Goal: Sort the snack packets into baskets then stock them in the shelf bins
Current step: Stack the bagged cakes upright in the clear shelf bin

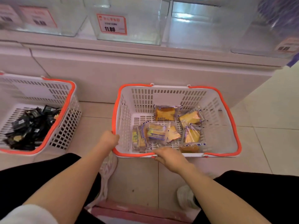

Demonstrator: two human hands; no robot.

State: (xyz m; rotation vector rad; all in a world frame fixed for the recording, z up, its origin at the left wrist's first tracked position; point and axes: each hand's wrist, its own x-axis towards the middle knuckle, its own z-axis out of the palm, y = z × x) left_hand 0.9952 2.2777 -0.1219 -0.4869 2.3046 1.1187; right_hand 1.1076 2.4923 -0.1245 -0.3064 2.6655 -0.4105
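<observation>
Both hands, left hand (109,138) and right hand (169,156), grip the basket (226,110) rim, long axis left-right.

I see matt slotted white plastic baskets (218,110) with smooth orange rims, glossy clear film on the cake packets (157,132), shiny black wrappers (30,126), clear glossy plastic bins (137,21), smooth pale floor tiles (267,135)

The white basket (226,120) is open on top, with cake packets (165,125) covering its near floor. Bare floor tiles (93,123) separate it from the left basket (68,120). The shelf base (145,73) blocks the way behind.
</observation>
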